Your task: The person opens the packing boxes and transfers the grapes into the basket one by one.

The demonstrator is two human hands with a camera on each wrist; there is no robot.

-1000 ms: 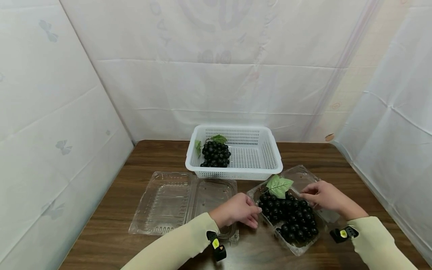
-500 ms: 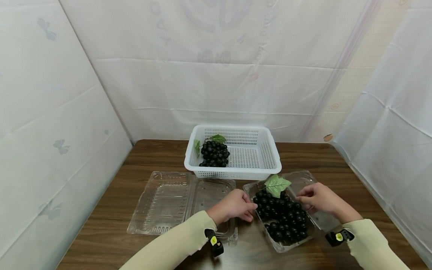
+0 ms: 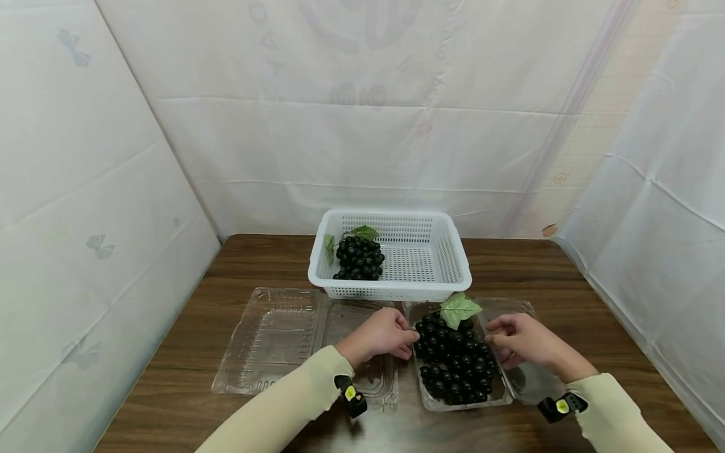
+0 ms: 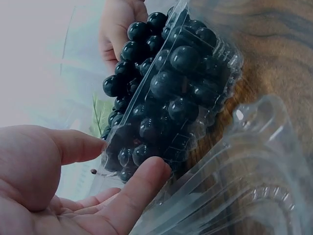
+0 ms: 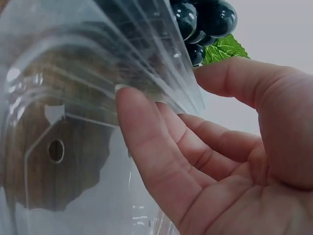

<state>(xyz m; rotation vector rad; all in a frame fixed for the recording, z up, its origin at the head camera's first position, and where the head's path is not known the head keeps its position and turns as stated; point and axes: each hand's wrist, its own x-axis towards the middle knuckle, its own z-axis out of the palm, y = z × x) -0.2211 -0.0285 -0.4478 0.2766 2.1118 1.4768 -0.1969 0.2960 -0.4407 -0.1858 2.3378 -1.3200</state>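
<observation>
A clear plastic clamshell container (image 3: 501,397) stands on the right of the table with its lid (image 3: 535,380) folded open to the right. Black grapes (image 3: 453,365) fill its tray, topped by a green leaf (image 3: 460,309) at the far end. My left hand (image 3: 382,336) grips the left rim, thumb at the edge and fingers along the outer wall, as the left wrist view shows. On the opposite side my right hand (image 3: 521,343) holds the right rim between thumb and fingers, above the hinge side. In the right wrist view the lid (image 5: 83,166) lies below the fingers.
Another clamshell container (image 3: 272,340) lies opened flat at the left, partly under my left forearm. Behind both containers stands a white basket (image 3: 391,289) with a bunch of black grapes (image 3: 359,258) in its left half. White sheeting (image 3: 362,151) encloses the wooden table (image 3: 266,251).
Both hands have shifted the grape container left and turned it, so its sides now run nearly straight away from me. Its lid swung along with it.
</observation>
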